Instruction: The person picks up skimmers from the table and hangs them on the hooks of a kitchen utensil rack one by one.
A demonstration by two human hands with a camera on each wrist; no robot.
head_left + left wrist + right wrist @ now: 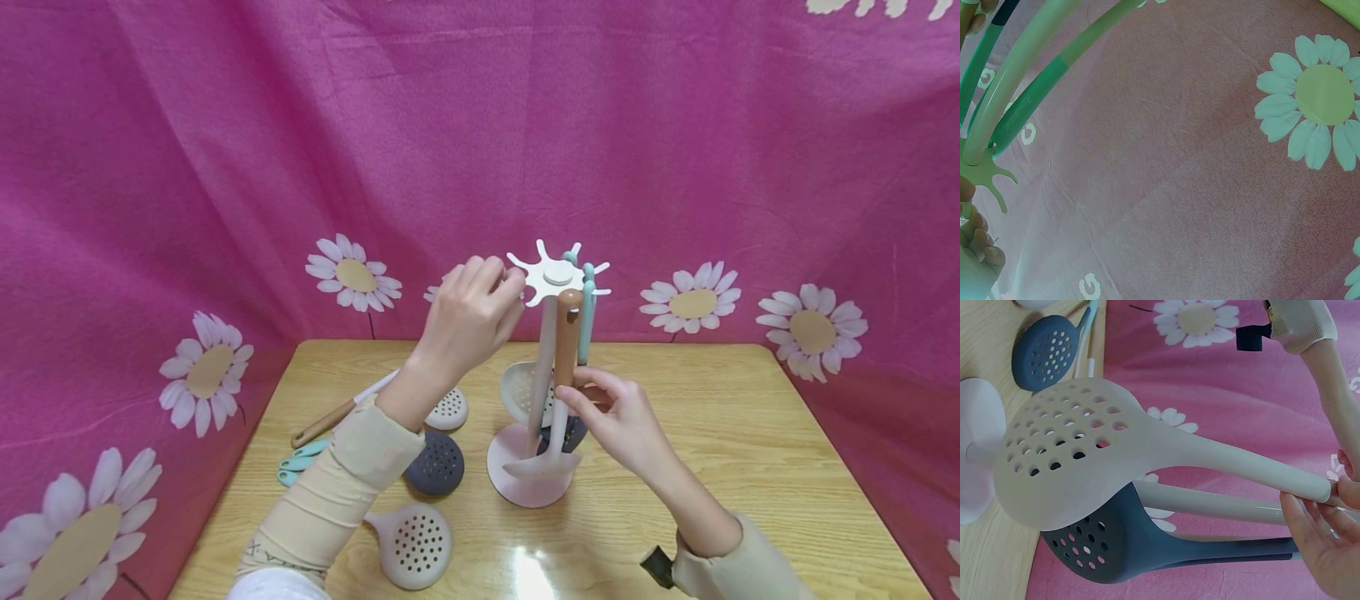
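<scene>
A white utensil rack (557,275), with a hooked top and a round pale pink base, stands on the table. My left hand (474,308) pinches a hook at its upper left; in the left wrist view the fingers (982,244) are partly cut off. With thumb and fingertips my right hand (618,417) holds a skimmer by its brown wooden handle (567,337), where wood meets white stem. The skimmer's white perforated head (1066,450) hangs down beside the pole. Teal-handled utensils (588,321) hang from the rack's right side, including a dark perforated one (1094,550).
On the table's left lie a dark perforated skimmer (435,464), a pale skimmer (416,546), another white perforated head (448,410), a wooden handle (322,423) and teal handles (300,462). A pink flowered cloth (450,150) stands behind the wooden table (712,442).
</scene>
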